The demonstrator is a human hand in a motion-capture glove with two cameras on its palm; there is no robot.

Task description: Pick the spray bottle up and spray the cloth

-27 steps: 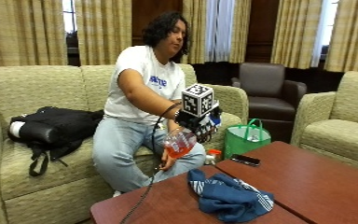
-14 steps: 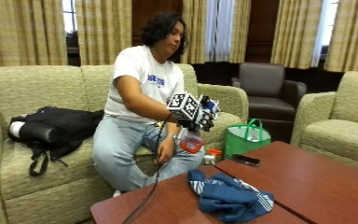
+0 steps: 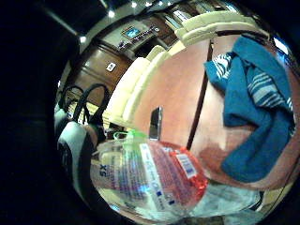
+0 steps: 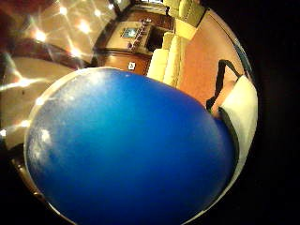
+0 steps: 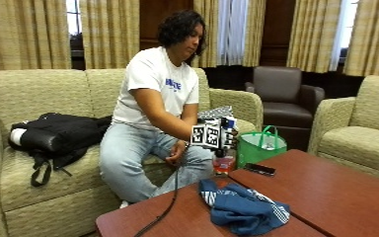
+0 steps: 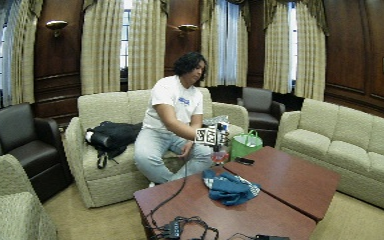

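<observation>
The person sat on the sofa [image 5: 38,98] and held the bottle [image 5: 223,163] in the right hand [image 5: 223,140], at the near edge of the tabletop [image 5: 347,192]. The bottle hung upright just above that edge, beside the phone [image 5: 260,169] and a little behind the cloth [image 5: 242,210]. As a judgement, it was kept there because the pick-up was done and the nozzle needed to be brought toward the cloth before any spraying.

The cloth lay bunched on the tabletop, near the bottle but apart from it, blue with striped patches. In the little-finger palm view the bottle [image 3: 150,180] filled the lower part close to the palm, its reddish liquid and label showing, with the cloth [image 3: 255,108] spread beyond it on the wood. That suggests the palm faced the cloth.

The fingers were mostly hidden behind the glove's fittings in the outside views; from the way the bottle hung under the hand they appeared wrapped round its neck or trigger, though which finger lay on the trigger could not be made out. The nozzle's direction was also unclear. The thumb-side palm view was nearly filled by a smooth blue surface [image 4: 131,150], too close to identify. A green bag [image 5: 260,147] stood just behind the bottle, off the tabletop.
</observation>
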